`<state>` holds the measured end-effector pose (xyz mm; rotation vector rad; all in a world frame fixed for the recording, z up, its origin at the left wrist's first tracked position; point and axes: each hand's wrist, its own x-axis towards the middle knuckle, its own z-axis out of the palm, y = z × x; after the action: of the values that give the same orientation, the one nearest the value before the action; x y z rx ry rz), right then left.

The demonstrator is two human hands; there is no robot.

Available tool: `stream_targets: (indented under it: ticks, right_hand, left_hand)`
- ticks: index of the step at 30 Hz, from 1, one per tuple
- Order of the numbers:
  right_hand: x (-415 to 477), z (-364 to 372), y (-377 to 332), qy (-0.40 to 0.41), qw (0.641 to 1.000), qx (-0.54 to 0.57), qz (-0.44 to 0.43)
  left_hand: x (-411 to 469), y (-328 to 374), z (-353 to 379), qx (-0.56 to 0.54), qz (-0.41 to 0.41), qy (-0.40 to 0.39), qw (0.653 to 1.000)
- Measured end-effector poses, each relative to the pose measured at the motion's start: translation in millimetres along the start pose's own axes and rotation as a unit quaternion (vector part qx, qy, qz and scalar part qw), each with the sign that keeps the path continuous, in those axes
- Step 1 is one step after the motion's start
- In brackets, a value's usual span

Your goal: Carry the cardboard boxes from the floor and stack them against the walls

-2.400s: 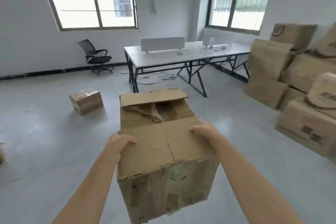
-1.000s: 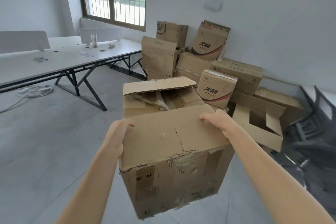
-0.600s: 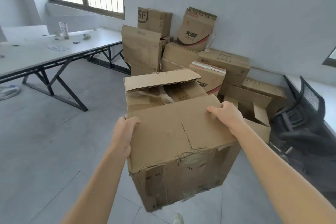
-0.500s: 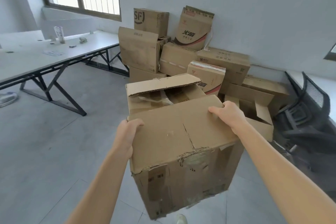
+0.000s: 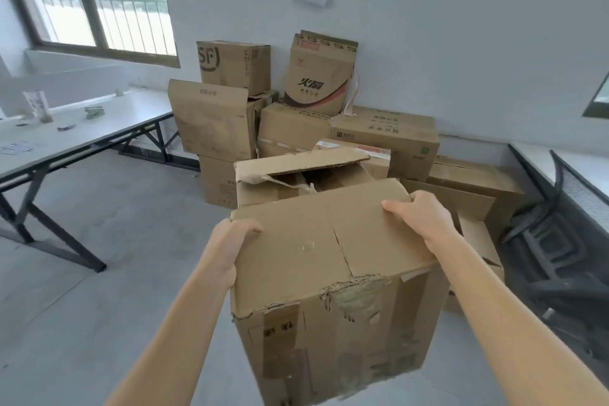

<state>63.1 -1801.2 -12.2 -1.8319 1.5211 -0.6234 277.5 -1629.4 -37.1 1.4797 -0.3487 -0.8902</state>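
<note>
White walls [image 5: 428,43], grey floor [image 5: 115,257], barred window [image 5: 99,0] (daylit), white table [image 5: 82,135].

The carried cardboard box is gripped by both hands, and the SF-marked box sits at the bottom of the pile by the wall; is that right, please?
Not quite. The head view shows the SF-marked box on top of the pile, not at its bottom. The left hand and right hand do grip the carried cardboard box.

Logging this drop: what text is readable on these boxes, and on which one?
"SF": top-left stacked box.
"火" plus an unclear character: tilted top box.
"TR", inverted, uncertain: carried box.
Print on the long box: too blurred.
</note>
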Motion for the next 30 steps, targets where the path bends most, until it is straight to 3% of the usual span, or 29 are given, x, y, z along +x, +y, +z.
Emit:
stream_targets:
  ticks: [20, 30]
  right_hand:
    - [406.8, -87.2, -134.5, 0.231, 0.968, -0.007, -0.097]
    - [602.0, -141.0, -145.6, 0.227, 0.957, -0.089, -0.159]
  left_hand:
    - [384.4, 185.5, 241.7, -0.085, 0.132, -0.113, 0.981]
    - [525.9, 200.6, 401.8, -0.118, 0.096, -0.095, 0.984]
